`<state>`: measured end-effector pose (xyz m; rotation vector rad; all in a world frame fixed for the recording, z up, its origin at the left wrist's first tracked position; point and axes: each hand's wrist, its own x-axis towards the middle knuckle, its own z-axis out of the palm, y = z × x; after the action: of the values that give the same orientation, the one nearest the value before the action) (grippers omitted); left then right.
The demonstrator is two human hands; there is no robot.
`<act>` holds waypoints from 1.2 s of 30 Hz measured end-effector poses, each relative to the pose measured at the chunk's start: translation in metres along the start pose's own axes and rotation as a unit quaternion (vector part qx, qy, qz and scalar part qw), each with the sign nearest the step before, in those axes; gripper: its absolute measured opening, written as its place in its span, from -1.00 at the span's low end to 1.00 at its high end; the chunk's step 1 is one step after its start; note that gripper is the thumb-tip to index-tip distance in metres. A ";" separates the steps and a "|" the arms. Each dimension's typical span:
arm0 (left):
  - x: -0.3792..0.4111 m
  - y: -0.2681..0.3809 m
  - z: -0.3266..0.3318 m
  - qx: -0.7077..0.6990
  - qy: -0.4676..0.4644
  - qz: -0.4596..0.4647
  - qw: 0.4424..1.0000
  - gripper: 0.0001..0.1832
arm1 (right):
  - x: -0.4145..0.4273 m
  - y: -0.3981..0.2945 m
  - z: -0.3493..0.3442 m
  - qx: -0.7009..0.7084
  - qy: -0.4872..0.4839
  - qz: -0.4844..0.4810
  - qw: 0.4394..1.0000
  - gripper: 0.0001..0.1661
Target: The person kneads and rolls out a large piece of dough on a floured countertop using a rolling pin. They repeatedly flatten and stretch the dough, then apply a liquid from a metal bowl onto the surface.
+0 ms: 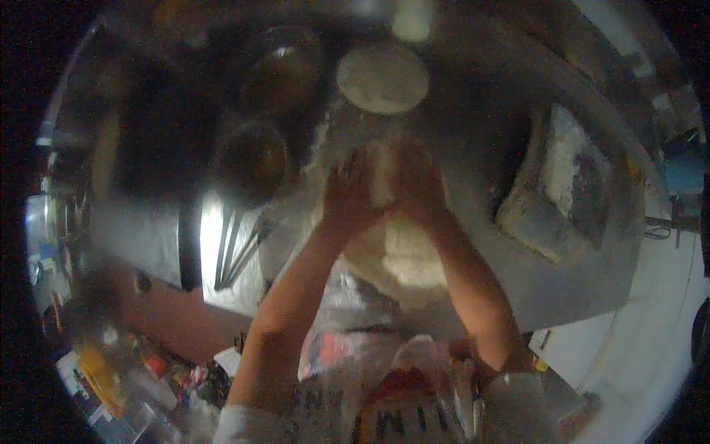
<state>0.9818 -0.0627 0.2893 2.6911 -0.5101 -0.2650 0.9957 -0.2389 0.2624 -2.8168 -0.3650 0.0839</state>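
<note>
Both hands lie side by side in the dim, blurred middle of the head view, over a pale board or surface (416, 261). My left hand (349, 188) has its fingers pointing away from me. Close to its right, my right hand (419, 186) points the same way, the thumbs nearly meeting. A pale strip shows between the hands; whether they press on something cannot be told. Beyond the fingertips lies a round, flat, pale disc (383, 77). Behind it stands a pale greenish cylindrical object (413, 21).
Two dark round pans or bowls (252, 158) are at the left, near metal tongs or rods (236, 250) on a shiny metal surface. On the right of the grey counter (582, 294) lies an opened bag (566, 166) with pale contents. Assorted items crowd the lower left.
</note>
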 end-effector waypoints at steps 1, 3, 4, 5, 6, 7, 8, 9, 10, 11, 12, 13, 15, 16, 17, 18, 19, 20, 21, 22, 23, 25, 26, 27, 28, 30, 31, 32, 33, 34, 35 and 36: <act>0.012 -0.003 -0.002 0.019 0.009 -0.008 1.000 0.17 | 0.011 0.009 0.003 0.028 -0.011 0.007 1.000 -0.27; 0.013 -0.003 -0.004 0.044 0.047 -0.001 0.998 0.20 | 0.021 0.023 0.005 -0.027 0.057 -0.027 0.998 -0.28; 0.008 0.000 -0.003 0.040 0.054 0.004 0.998 0.19 | 0.018 0.026 0.003 -0.006 0.059 -0.021 0.998 -0.29; -0.004 0.006 -0.002 0.033 0.058 0.007 0.998 0.18 | 0.007 0.022 0.001 0.015 0.062 -0.014 0.998 -0.29; -0.022 0.011 0.001 0.068 0.072 0.073 0.992 0.16 | -0.006 0.022 -0.006 0.086 0.042 0.013 0.995 -0.30; -0.051 0.019 0.003 0.109 0.051 0.118 0.986 0.14 | -0.029 0.014 -0.011 0.077 0.035 0.001 0.996 -0.30; -0.073 0.026 0.007 0.055 0.006 0.185 0.981 0.08 | -0.052 0.008 -0.018 0.068 0.028 -0.011 0.997 -0.31; -0.093 0.033 0.010 0.025 -0.119 0.226 0.966 0.01 | -0.093 -0.012 -0.022 -0.019 0.029 -0.060 0.998 -0.31; -0.117 0.033 0.009 0.014 -0.124 0.236 0.964 -0.05 | -0.129 -0.023 -0.030 0.006 0.020 -0.077 0.997 -0.29; -0.138 0.028 0.006 0.008 -0.137 0.253 0.958 -0.11 | -0.162 -0.031 -0.036 0.031 0.050 -0.111 0.992 -0.27; -0.152 0.023 0.003 0.010 -0.167 0.229 0.959 -0.14 | -0.189 -0.037 -0.041 0.059 -0.013 -0.067 0.996 -0.27; -0.165 0.020 0.000 -0.003 -0.165 0.217 0.962 -0.16 | -0.211 -0.040 -0.043 0.081 -0.047 -0.034 0.995 -0.26; -0.185 0.018 -0.003 -0.010 -0.166 0.206 0.964 -0.19 | -0.235 -0.040 -0.038 0.113 -0.082 -0.025 0.990 -0.25; -0.188 0.017 -0.003 0.002 -0.158 0.216 0.963 -0.19 | -0.236 -0.036 -0.032 0.129 -0.056 -0.035 0.989 -0.25; -0.190 0.018 -0.003 0.021 -0.156 0.213 0.964 -0.19 | -0.228 -0.028 -0.025 0.098 -0.057 0.003 0.994 -0.26; -0.191 0.020 -0.001 0.000 -0.163 0.208 0.964 -0.20 | -0.214 -0.019 -0.016 0.085 -0.032 0.030 0.995 -0.26; -0.191 0.023 0.000 -0.015 -0.163 0.205 0.965 -0.21 | -0.200 -0.012 -0.010 0.072 -0.007 0.059 0.996 -0.27; -0.191 0.027 0.001 -0.024 -0.160 0.202 0.966 -0.21 | -0.186 -0.003 -0.007 0.038 0.008 0.060 0.997 -0.31; -0.191 0.028 0.002 -0.024 -0.146 0.203 0.968 -0.22 | -0.165 0.009 -0.007 -0.007 0.057 0.048 0.997 -0.35; -0.193 0.030 0.002 -0.029 -0.132 0.206 0.969 -0.22 | -0.150 0.017 -0.010 -0.015 0.049 0.060 0.997 -0.40; -0.194 0.029 0.003 -0.027 -0.147 0.207 0.967 -0.24 | -0.136 0.024 -0.016 -0.037 0.063 0.050 0.996 -0.46; -0.200 0.026 0.002 -0.041 -0.133 0.213 0.967 -0.28 | -0.117 0.038 -0.042 0.042 -0.045 0.054 0.997 -0.50; -0.202 0.022 0.002 -0.049 -0.141 0.207 0.967 -0.30 | -0.113 0.037 -0.053 0.081 -0.076 0.045 0.993 -0.52; -0.201 0.017 0.003 -0.065 -0.139 0.214 0.965 -0.32 | -0.113 0.028 -0.060 0.130 -0.030 0.110 0.985 -0.52; -0.200 0.012 0.003 -0.083 -0.143 0.219 0.962 -0.34 | -0.118 0.015 -0.065 0.184 0.010 0.207 0.961 -0.52; -0.188 0.000 0.006 -0.159 -0.029 0.182 0.970 -0.39 | -0.140 -0.029 -0.054 0.099 0.078 0.132 0.983 -0.49; -0.178 -0.004 0.006 -0.200 0.044 0.171 0.964 -0.41 | -0.153 -0.058 -0.039 0.064 -0.033 0.088 0.994 -0.40; -0.162 -0.010 0.008 -0.111 0.048 0.168 0.978 -0.43 | -0.168 -0.092 -0.022 0.066 -0.110 -0.021 0.992 -0.29; -0.146 -0.015 0.008 -0.013 0.052 0.160 0.986 -0.46 | -0.191 -0.112 -0.011 0.071 -0.149 -0.033 0.986 -0.17; -0.135 -0.019 0.004 -0.003 0.063 0.165 0.984 -0.47 | -0.200 -0.130 0.004 0.098 -0.071 -0.020 0.992 -0.10; -0.121 -0.023 0.000 0.023 0.069 0.164 0.984 -0.47 | -0.210 -0.137 0.013 0.113 -0.051 -0.022 0.992 -0.06; -0.109 -0.028 -0.007 0.067 0.051 0.179 0.980 -0.48 | -0.219 -0.142 0.018 0.107 -0.027 -0.048 0.993 -0.07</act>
<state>0.8927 0.0058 0.2958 2.6562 -0.9947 0.0102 0.7482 -0.1589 0.2920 -2.5865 -0.4728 0.1687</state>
